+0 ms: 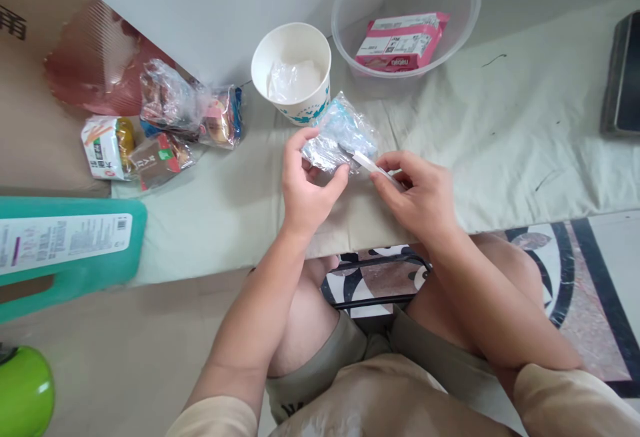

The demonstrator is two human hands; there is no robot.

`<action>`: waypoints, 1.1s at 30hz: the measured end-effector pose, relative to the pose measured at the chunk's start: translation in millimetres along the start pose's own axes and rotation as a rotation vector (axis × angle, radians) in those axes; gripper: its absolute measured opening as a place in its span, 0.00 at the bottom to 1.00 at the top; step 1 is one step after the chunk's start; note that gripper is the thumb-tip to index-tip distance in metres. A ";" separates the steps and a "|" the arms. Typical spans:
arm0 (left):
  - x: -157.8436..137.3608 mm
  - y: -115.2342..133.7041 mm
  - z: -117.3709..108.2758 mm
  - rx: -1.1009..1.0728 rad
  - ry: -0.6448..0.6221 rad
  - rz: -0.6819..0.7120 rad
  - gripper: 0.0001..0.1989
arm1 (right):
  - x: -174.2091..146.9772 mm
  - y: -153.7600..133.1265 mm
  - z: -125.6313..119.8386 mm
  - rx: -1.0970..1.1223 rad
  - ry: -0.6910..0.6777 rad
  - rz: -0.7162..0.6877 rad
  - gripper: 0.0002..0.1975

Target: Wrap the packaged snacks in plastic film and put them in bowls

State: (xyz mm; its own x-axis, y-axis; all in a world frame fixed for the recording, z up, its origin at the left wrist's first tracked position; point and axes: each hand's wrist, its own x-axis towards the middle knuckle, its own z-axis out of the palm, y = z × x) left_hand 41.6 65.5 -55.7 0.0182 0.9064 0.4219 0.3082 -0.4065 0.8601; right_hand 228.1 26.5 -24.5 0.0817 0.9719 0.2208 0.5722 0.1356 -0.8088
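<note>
My left hand [313, 187] is closed on a crinkled clear plastic packet [345, 130] with light blue in it, gripping it between thumb and fingers just above the cloth. My right hand [420, 190] is closed around a slim knife [367, 162] with a white handle. Its dark, narrow tip meets the packet; whether it has gone through the film I cannot tell. Right behind the packet stands a white paper cup [315, 105] with a blue-green pattern and clear plastic film [295, 80] inside it.
A clear plastic tub [405, 76] holds a pink-and-white packet [403, 40]. Several wrapped snacks [170, 100] lie at the left by a reddish ribbed plate [95, 57]. A green jug [135, 237] is at the table's left edge, a dark device [623, 77] at far right.
</note>
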 end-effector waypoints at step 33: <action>4.8 4.7 -24.9 0.242 -0.014 -0.141 0.17 | 18.1 45.5 -33.5 -0.458 0.343 0.008 0.10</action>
State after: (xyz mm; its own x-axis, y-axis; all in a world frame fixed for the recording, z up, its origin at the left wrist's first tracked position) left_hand 19.5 65.0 -42.5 -0.0288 0.9542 0.2977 0.5270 -0.2386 0.8157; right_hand 282.9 43.8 -39.0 0.3040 0.8441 0.4416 0.8595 -0.0431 -0.5093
